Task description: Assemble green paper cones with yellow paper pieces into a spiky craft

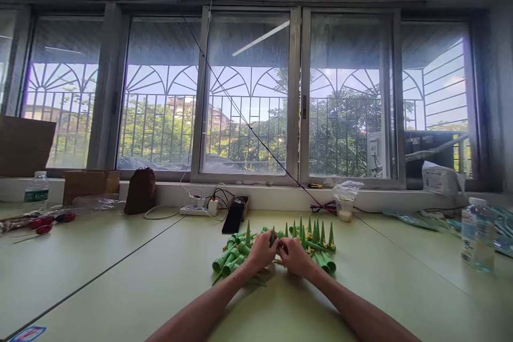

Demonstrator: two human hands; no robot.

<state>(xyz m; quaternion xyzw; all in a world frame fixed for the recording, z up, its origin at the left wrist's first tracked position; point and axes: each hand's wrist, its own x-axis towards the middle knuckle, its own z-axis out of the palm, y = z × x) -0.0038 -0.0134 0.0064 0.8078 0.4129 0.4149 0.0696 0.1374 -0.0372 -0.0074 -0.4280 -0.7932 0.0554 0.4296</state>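
My left hand [262,251] is closed around a green cone [273,236], whose pointed tip sticks up above the fingers. My right hand [295,255] meets it, its fingertips pinched together at the cone's side; whatever is between them is too small and hidden to name. To the left lies a heap of hollow green cones [229,262], with one cone [248,232] pointing upright at its back. Behind and right of my right hand, several green cones [323,234] stand point up, with small yellow pieces [332,246] at their bases. More open-ended green cones [328,264] lie in front of those.
Behind the cones lie a black phone [233,217] and a white power strip [199,210]. A plastic-covered cup [345,206] stands back right, a bottle [476,235] at far right. A brown pouch [140,191] and cardboard box [91,186] sit by the windowsill.
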